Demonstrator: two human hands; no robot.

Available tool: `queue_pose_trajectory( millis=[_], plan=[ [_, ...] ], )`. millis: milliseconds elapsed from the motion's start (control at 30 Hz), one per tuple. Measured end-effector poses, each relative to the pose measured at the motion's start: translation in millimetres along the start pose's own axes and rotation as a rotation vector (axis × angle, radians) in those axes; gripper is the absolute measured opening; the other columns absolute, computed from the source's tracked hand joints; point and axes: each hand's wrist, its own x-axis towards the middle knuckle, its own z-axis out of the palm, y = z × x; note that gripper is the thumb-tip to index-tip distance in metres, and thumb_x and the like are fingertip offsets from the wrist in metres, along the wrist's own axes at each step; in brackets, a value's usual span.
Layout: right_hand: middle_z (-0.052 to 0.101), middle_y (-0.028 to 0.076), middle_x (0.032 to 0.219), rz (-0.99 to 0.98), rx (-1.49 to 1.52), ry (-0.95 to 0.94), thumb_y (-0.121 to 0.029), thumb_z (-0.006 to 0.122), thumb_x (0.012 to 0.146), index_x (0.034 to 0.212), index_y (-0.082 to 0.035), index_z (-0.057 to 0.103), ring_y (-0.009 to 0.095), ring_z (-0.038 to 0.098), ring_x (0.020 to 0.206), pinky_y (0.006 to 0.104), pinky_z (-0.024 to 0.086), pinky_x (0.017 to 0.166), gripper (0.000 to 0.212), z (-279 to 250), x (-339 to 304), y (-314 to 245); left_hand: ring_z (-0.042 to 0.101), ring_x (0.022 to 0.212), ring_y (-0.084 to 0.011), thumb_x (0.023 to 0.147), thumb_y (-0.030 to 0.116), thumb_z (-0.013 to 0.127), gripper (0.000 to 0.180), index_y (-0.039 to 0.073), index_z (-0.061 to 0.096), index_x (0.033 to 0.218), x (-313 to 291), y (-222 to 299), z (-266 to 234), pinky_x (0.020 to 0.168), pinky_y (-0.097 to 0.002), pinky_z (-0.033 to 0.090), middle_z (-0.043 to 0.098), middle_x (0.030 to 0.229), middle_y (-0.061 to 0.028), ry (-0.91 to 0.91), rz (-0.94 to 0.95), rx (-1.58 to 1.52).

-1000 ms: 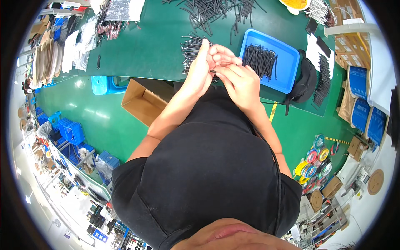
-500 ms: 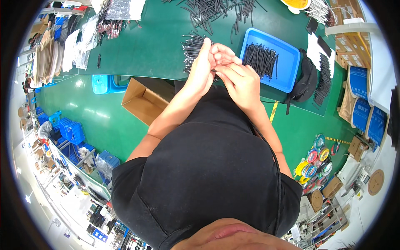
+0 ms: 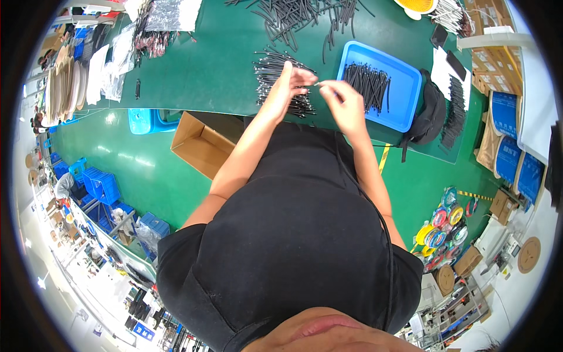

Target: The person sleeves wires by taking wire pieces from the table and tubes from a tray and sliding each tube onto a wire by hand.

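Both my hands are raised over the table's near edge. My left hand [image 3: 282, 94] is above a heap of short black cables [image 3: 268, 71] with shiny ends; its thumb points up and its fingers, smeared by motion, reach to the right. Close by, my right hand [image 3: 347, 108] has thumb and forefinger pinched together at a tiny pale tip, too small to name, near the left fingertips. Just right of it stands a blue tray [image 3: 404, 94], with a row of black cables [image 3: 366, 85] inside. Part of the cable heap is hidden behind my left hand.
Loose black tubes [image 3: 287, 20] lie at the far side of the green table [image 3: 217, 64]. A black bag [image 3: 431, 111] sits against the tray's right side, by more black cables [image 3: 454, 114]. Below the table edge are an open cardboard box [image 3: 199, 144] and a blue stool [image 3: 141, 120].
My hands were close together with the right fingers against the left palm. They have drawn apart slightly, the left fingers turning, and more of the cable heap shows between them.
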Motion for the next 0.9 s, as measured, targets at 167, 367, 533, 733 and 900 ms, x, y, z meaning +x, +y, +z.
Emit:
queue_pose_trajectory(
  millis=[167,367,533,733,900],
  plan=[
    [0.057,0.025,0.13,0.353,-0.217,0.288,-0.027,0.065,0.097,0.139,0.003,0.054,0.035,0.061,0.117,0.0418,0.048,0.102,0.053,-18,22,154,0.067,0.105,-0.0322,0.104,0.033,0.052,0.038,0.0,0.068,0.114,29,-67,-68,0.096,-0.0425,0.05,0.071,0.107,-0.0168,0.242,0.112,0.898],
    [0.049,0.03,0.138,0.114,-0.379,0.248,-0.019,0.065,0.094,0.14,0.006,0.049,0.045,0.049,0.13,0.0473,0.038,0.113,0.055,8,56,167,0.061,0.109,-0.037,0.096,0.015,0.063,0.024,0.001,0.066,0.115,44,-89,-89,0.096,-0.0461,0.05,0.065,0.117,-0.0182,0.195,0.403,1.27],
    [0.051,0.026,0.137,-0.071,-0.508,0.095,-0.012,0.061,0.095,0.136,-0.003,0.055,0.044,0.053,0.125,0.0485,0.048,0.105,0.042,63,111,175,0.058,0.114,-0.0377,0.092,0.013,0.069,0.038,0.005,0.06,0.128,70,-97,-93,0.098,-0.0458,0.049,0.059,0.12,-0.0172,0.08,0.443,1.391],
    [0.057,0.018,0.122,-0.128,-0.652,0.048,-0.007,0.063,0.092,0.122,-0.001,0.06,0.039,0.057,0.11,0.0481,0.052,0.093,0.031,93,137,210,0.06,0.103,-0.0359,0.087,0.013,0.074,0.032,0.008,0.059,0.115,79,-89,-96,0.092,-0.0462,0.049,0.061,0.104,-0.0131,0.01,0.382,1.337],
    [0.056,0.021,0.113,-0.01,-0.704,-0.108,-0.001,0.057,0.092,0.114,0.002,0.055,0.039,0.06,0.107,0.0476,0.055,0.09,0.022,97,107,195,0.06,0.096,-0.0311,0.086,0.016,0.076,0.016,0.008,0.068,0.097,73,-83,-103,0.086,-0.042,0.049,0.063,0.094,-0.0081,0.042,0.428,1.264]
  ],
)
